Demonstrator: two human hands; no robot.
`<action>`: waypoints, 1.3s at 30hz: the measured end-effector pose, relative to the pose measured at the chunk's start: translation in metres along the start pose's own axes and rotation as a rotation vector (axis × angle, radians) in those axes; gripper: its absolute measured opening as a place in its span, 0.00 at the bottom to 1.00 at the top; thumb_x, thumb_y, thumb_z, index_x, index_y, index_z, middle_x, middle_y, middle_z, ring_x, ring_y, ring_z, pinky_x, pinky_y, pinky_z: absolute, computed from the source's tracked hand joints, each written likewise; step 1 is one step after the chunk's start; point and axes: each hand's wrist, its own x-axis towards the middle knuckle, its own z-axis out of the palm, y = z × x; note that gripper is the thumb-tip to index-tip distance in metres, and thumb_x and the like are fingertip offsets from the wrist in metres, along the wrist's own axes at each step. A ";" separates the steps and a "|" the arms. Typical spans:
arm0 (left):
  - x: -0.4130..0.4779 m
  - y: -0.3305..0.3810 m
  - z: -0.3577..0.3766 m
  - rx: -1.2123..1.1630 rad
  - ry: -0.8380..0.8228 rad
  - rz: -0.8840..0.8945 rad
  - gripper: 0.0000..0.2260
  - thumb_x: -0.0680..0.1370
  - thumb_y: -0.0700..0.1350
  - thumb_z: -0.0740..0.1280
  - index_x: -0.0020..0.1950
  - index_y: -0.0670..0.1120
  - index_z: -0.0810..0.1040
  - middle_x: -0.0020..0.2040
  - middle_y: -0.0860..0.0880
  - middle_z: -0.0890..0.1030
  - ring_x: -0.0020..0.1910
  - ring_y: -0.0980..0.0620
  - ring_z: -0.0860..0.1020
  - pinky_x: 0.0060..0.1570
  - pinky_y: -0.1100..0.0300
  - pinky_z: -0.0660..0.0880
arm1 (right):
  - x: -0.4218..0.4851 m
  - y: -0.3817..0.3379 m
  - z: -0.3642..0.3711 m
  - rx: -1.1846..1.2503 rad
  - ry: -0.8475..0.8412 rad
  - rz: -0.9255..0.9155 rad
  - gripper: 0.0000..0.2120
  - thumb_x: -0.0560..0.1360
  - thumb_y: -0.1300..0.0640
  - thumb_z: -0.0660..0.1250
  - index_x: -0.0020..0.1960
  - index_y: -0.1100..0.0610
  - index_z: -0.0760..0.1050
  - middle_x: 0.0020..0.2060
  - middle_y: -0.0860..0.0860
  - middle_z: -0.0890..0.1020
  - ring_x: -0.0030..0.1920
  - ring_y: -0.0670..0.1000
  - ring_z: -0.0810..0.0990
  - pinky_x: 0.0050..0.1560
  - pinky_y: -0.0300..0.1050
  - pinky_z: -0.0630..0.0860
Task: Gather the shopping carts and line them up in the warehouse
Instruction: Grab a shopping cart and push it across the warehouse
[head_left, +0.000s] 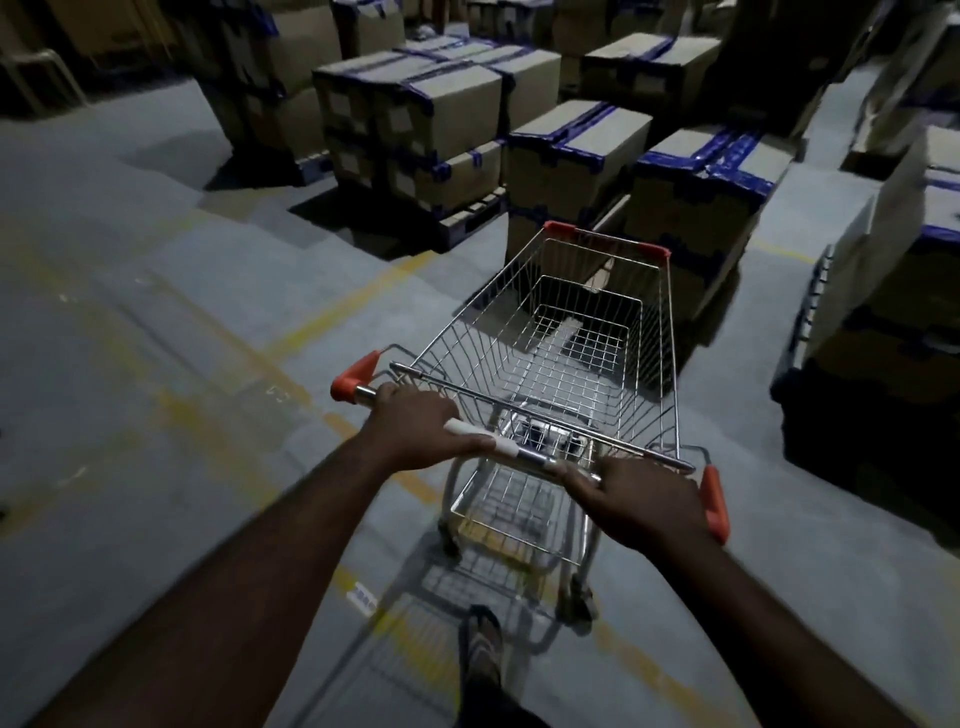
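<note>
Currently wheeling one empty, orange-cornered silver wire shopping cart (561, 332) over the grey floor (156, 312), with left hand (415, 434) and right hand (644, 504) both curled round its chrome push bar (530, 454); next, probably steering clear of blue-taped brown cardboard boxes (696, 208) just ahead.

Both hands (415, 431) (644, 499) around cart handle (531, 456) (boxes (696, 202) ahead)

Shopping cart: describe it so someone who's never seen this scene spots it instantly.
Start from the grey warehouse floor with faded yellow lines, which runs up to stacks of cardboard boxes sealed with blue tape. The shopping cart stands in the middle foreground, its nose toward those boxes. It is the only silver wire-mesh thing here, empty, with orange corner caps.
</note>
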 end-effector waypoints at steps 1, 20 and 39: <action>0.012 -0.016 -0.001 -0.011 0.008 -0.011 0.39 0.63 0.84 0.43 0.41 0.54 0.77 0.38 0.56 0.77 0.44 0.50 0.77 0.58 0.47 0.64 | 0.022 -0.009 0.000 0.012 -0.010 -0.004 0.38 0.74 0.24 0.41 0.47 0.52 0.78 0.38 0.48 0.79 0.41 0.51 0.78 0.44 0.46 0.73; 0.198 -0.330 -0.035 -0.216 -0.009 -0.372 0.47 0.61 0.83 0.45 0.72 0.60 0.66 0.81 0.51 0.51 0.79 0.46 0.38 0.70 0.28 0.38 | 0.357 -0.232 -0.023 0.033 0.072 -0.187 0.26 0.79 0.32 0.47 0.55 0.48 0.74 0.47 0.51 0.79 0.47 0.55 0.79 0.50 0.51 0.76; 0.377 -0.622 -0.081 -0.105 -0.066 -0.180 0.34 0.79 0.68 0.54 0.79 0.51 0.55 0.82 0.50 0.51 0.80 0.47 0.44 0.73 0.31 0.48 | 0.615 -0.479 -0.040 0.045 0.123 -0.129 0.18 0.82 0.46 0.50 0.71 0.46 0.62 0.75 0.51 0.63 0.76 0.59 0.56 0.65 0.68 0.63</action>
